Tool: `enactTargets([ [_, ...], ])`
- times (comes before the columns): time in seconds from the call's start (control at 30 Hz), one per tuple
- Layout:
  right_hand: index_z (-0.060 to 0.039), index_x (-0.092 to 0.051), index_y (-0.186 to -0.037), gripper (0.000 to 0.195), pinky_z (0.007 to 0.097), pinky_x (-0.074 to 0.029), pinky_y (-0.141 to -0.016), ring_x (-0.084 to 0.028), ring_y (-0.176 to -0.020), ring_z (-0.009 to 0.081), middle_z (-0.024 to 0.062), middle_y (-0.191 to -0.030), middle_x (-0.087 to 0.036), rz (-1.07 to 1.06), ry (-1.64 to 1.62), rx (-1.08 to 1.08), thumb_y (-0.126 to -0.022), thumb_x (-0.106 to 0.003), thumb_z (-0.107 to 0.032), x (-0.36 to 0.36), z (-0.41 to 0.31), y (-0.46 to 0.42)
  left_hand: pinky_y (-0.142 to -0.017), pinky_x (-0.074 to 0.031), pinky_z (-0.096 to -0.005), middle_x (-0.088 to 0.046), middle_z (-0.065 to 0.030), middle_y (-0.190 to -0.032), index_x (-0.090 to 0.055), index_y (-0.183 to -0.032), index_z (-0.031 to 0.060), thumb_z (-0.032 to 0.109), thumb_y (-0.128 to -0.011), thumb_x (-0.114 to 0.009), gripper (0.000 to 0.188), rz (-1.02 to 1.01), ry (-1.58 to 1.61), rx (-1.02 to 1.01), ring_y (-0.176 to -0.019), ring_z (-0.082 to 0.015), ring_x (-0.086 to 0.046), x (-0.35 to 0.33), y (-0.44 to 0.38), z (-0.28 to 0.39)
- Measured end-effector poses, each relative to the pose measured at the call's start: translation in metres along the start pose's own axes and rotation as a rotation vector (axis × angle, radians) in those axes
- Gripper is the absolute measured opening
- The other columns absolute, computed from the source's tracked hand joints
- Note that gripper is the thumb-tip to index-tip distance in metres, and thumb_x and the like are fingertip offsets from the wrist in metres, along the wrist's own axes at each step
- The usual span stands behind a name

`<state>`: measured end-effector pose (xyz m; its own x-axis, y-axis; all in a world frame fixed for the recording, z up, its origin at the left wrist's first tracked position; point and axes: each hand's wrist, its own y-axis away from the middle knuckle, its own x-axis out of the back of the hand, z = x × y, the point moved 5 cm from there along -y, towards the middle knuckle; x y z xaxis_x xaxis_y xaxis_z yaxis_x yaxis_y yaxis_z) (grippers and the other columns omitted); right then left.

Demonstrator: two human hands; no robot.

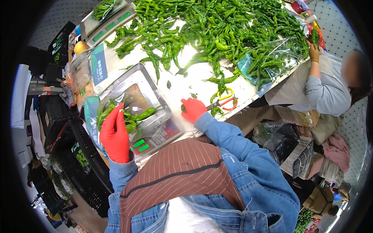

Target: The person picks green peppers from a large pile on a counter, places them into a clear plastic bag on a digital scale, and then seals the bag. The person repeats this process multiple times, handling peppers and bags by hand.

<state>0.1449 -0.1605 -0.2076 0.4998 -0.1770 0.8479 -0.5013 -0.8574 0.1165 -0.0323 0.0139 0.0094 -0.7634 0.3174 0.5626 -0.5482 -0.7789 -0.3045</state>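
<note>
My left hand (115, 135), in a red glove, pinches the edge of a clear plastic bag (137, 102) over a digital scale. Green peppers (131, 119) lie in the bag, which rests on the scale's metal tray (166, 109). My right hand (193, 110), gloved in red too, is on the white tabletop right of the scale, its fingers curled by a small green piece; whether it grips this I cannot tell. Beside it lie scissors (225, 100) with yellow and red handles, touching a few peppers. A large heap of long green peppers (215, 26) covers the far part of the table.
Another filled bag (268, 62) lies at the table's right edge, near a co-worker's gloved hand (314, 53). A second scale (109, 27) with a bag on it stands at the back left. Bag packs (99, 64) lie left, above black crates (84, 163); a white basket (297, 154) is lower right.
</note>
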Motion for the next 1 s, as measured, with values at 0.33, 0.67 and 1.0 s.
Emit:
enactTargets([
  [0.33, -0.0116, -0.065, -0.109, 0.029, 0.0408, -0.050, -0.074, -0.062, -0.082, 0.0303, 0.0110, -0.083, -0.064, 0.362, -0.161, -0.027, -0.081, -0.063, -0.018, 0.101, 0.061, -0.106, -0.078, -0.050, -0.0250, -0.070, -0.0095, -0.099, -0.070, -0.108, 0.0009, 0.000, -0.090, -0.062, 0.020, 0.020, -0.020, 0.082, -0.089, -0.0132, -0.064, 0.008, 0.005, -0.003],
  [0.67, -0.0148, -0.058, -0.119, 0.041, 0.0418, -0.048, -0.085, -0.059, -0.099, 0.0339, 0.0127, -0.107, -0.062, 0.067, 0.309, 0.174, -0.078, -0.062, -0.015, 0.074, 0.102, -0.157, -0.072, -0.049, -0.0279, -0.070, -0.0098, -0.093, -0.071, -0.107, 0.0049, 0.001, -0.088, -0.065, 0.021, 0.033, -0.055, 0.040, -0.082, -0.0162, -0.065, 0.002, 0.003, -0.005],
  [1.0, -0.0127, -0.064, -0.114, 0.031, 0.0362, -0.052, -0.085, -0.065, -0.095, 0.0345, 0.0164, -0.102, -0.068, -0.156, -0.071, 0.026, -0.082, -0.061, -0.013, 0.126, 0.079, -0.149, -0.067, -0.047, -0.0278, -0.069, -0.0091, -0.088, -0.071, -0.107, 0.0059, 0.000, -0.087, -0.065, 0.022, 0.048, -0.055, 0.043, -0.075, -0.0148, -0.062, 0.002, 0.004, -0.006],
])
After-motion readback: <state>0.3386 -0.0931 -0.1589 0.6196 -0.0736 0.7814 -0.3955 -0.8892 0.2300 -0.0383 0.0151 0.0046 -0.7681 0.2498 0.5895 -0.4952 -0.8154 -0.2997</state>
